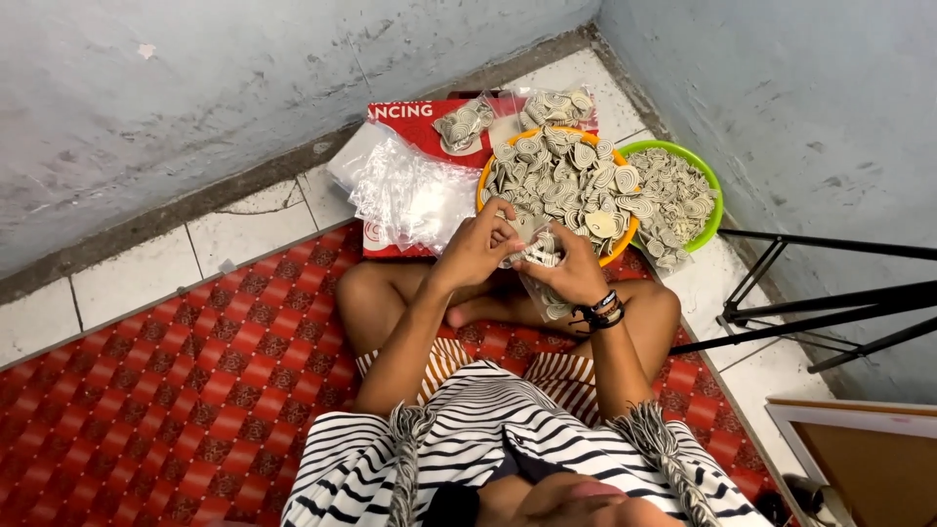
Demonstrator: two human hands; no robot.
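Head view: a person was seen seated cross-legged on a red patterned mat (166,390) in the corner of a tiled room, both hands raised together over the lap. The left hand (476,246) was closed, fingers pinched on a small cluster of beige spiral-patterned pieces (532,234), while the right hand (571,271) was wrapped around a clear plastic bag (547,298) partly filled with the same pieces; the bag hung from that hand down to the crossed legs. The two hands were touching at the bag's mouth. Dark bracelets (600,312) were worn on the right wrist.

At twelve o'clock from the hands, just beyond the fingertips, an orange bowl (485,176) was heaped with the beige pieces. A green bowl (708,181), also filled with them, was set at two o'clock, touching the orange one. At eleven o'clock a loose pile of empty clear bags (410,190) was spread over a red printed sheet (410,115), and two filled bags (464,125) were laid at the far edge near the wall. Black tripod legs (820,293) were stretched across the tiles at three o'clock, with a wooden-framed board (859,454) at five o'clock
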